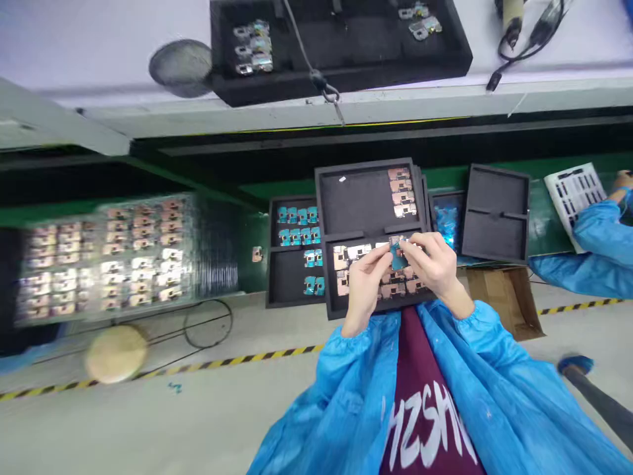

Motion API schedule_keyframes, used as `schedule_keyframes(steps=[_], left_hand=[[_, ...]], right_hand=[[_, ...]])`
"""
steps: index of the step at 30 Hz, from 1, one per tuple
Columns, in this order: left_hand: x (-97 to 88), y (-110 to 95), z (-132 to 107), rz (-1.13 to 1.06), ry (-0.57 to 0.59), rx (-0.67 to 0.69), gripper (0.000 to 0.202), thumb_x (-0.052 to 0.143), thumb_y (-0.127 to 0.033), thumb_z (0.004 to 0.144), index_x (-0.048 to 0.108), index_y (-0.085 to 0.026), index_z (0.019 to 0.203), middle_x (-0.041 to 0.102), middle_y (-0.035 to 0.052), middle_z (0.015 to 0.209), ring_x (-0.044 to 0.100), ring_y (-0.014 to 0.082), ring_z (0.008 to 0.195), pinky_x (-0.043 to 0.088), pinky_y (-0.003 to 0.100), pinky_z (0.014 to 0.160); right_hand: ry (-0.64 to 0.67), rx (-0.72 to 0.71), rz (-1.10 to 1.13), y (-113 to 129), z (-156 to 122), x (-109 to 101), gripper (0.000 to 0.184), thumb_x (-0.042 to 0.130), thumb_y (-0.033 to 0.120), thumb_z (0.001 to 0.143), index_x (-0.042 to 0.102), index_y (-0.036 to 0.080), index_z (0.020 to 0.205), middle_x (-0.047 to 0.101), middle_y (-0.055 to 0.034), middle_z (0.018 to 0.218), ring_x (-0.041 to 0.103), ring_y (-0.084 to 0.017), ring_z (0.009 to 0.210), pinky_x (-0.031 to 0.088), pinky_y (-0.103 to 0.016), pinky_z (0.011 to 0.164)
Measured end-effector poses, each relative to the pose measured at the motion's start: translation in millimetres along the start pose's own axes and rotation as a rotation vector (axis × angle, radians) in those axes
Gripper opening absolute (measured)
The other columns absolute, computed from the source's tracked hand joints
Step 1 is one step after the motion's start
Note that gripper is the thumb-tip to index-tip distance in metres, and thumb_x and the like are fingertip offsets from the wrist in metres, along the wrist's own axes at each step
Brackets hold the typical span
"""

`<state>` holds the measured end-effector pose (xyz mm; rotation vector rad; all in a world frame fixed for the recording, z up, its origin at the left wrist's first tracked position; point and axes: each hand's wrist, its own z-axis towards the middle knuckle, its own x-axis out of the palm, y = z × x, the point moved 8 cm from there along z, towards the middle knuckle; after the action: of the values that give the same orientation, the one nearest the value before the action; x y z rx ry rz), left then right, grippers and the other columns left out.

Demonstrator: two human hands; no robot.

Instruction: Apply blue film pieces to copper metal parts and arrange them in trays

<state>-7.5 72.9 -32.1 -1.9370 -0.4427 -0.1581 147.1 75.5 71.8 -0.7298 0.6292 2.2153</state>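
Left hand (366,284), right hand (431,261): both grips pinched on blue-filmed metal part (397,254), over near edge of black foam tray (368,201).

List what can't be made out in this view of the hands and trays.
Head view:
- Small teal-and-metal part: the left hand and right hand cover most of it.
- Metal parts in the black foam tray: both hands hide part of the lower row.
- Stacked clear trays at left: too blurred to show the parts.
- Co-worker's hand: cut off by the right edge.
- Upper black tray: cut off by the top edge.
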Motion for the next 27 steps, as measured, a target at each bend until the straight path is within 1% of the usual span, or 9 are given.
schedule_keyframes(steps=[3, 7, 9, 11, 14, 15, 18, 22, 27], left_hand=[[2.0, 10, 9, -0.078, 0.062, -0.121, 0.042, 0.101, -0.045, 0.075, 0.089, -0.022, 0.108, 0.084, 0.0083, 0.122, 0.079, 0.0291, 0.114, 0.067, 0.044, 0.099], [6.2, 17, 24, -0.154, 0.141, -0.229, 0.041, 0.101, -0.041, 0.075, 0.087, -0.022, 0.108, 0.084, 0.0077, 0.118, 0.079, 0.0234, 0.103, 0.069, 0.035, 0.087], [5.6, 17, 36, -0.158, 0.144, -0.237, 0.036, 0.1, -0.039, 0.076, 0.086, -0.021, 0.104, 0.084, 0.0071, 0.112, 0.079, 0.0197, 0.095, 0.067, 0.03, 0.083], [1.9, 13, 58, -0.102, 0.113, -0.18, 0.03, 0.097, -0.037, 0.078, 0.084, -0.019, 0.1, 0.083, 0.0065, 0.101, 0.077, 0.0177, 0.087, 0.066, 0.029, 0.079], [-2.9, -5, 112, 0.125, 0.041, 0.025, 0.022, 0.086, -0.034, 0.089, 0.083, -0.018, 0.103, 0.08, 0.0052, 0.091, 0.074, 0.0162, 0.076, 0.064, 0.03, 0.076], [-1.9, -13, 134, 0.236, 0.022, 0.107, 0.018, 0.081, -0.031, 0.093, 0.083, -0.018, 0.105, 0.08, 0.0053, 0.091, 0.072, 0.0161, 0.075, 0.063, 0.031, 0.076], [13.2, -31, 202, 0.628, 0.023, 0.298, 0.016, 0.068, -0.017, 0.096, 0.083, -0.018, 0.103, 0.08, 0.0069, 0.097, 0.072, 0.0194, 0.083, 0.061, 0.036, 0.087], [34.1, -35, 255, 1.07, 0.01, 0.458, 0.023, 0.061, -0.014, 0.099, 0.083, -0.02, 0.101, 0.073, 0.0113, 0.102, 0.068, 0.0296, 0.106, 0.055, 0.047, 0.107], [29.5, -32, 230, 1.254, -0.08, 0.671, 0.031, 0.061, -0.023, 0.105, 0.076, -0.02, 0.132, 0.064, 0.017, 0.127, 0.059, 0.0372, 0.127, 0.045, 0.054, 0.118]], right_hand=[[0.109, -0.121, -0.028, -1, -5, 5, 0.016, 0.06, 0.011, 0.109, 0.073, 0.018, 0.113, 0.079, -0.0095, 0.105, 0.068, -0.021, 0.094, 0.061, -0.034, 0.084], [0.242, -0.169, 0.063, -1, -15, 10, 0.017, 0.058, 0.009, 0.107, 0.072, 0.019, 0.11, 0.079, -0.0093, 0.109, 0.071, -0.023, 0.1, 0.063, -0.036, 0.088], [0.244, -0.103, 0.204, -4, -23, 10, 0.018, 0.059, 0.009, 0.106, 0.071, 0.02, 0.114, 0.079, -0.009, 0.11, 0.073, -0.023, 0.102, 0.064, -0.037, 0.089], [0.162, 0.109, 0.381, -22, -36, 10, 0.019, 0.058, 0.011, 0.106, 0.07, 0.023, 0.114, 0.079, -0.0074, 0.109, 0.074, -0.022, 0.101, 0.065, -0.037, 0.088], [-0.06, 0.681, 0.563, -90, -84, 22, 0.005, 0.062, 0.026, 0.107, 0.067, 0.024, 0.108, 0.075, -0.0043, 0.1, 0.074, -0.019, 0.088, 0.066, -0.033, 0.076], [-0.108, 0.887, 0.569, -118, -107, 31, 0.01, 0.063, 0.034, 0.106, 0.065, 0.024, 0.105, 0.072, -0.003, 0.096, 0.073, -0.018, 0.083, 0.066, -0.032, 0.071], [-0.073, 1.326, 0.444, -198, -170, 62, 0.024, 0.059, 0.046, 0.099, 0.062, 0.022, 0.104, 0.068, -0.0011, 0.085, 0.071, -0.019, 0.077, 0.065, -0.032, 0.067], [0.093, 1.475, 0.3, -283, -208, 103, 0.029, 0.058, 0.041, 0.093, 0.068, 0.016, 0.105, 0.072, -0.0067, 0.083, 0.072, -0.023, 0.076, 0.065, -0.037, 0.073], [0.301, 1.479, 0.155, -327, -226, 137, 0.032, 0.059, 0.026, 0.091, 0.075, 0.012, 0.116, 0.08, -0.0178, 0.107, 0.077, -0.03, 0.104, 0.061, -0.043, 0.102]])
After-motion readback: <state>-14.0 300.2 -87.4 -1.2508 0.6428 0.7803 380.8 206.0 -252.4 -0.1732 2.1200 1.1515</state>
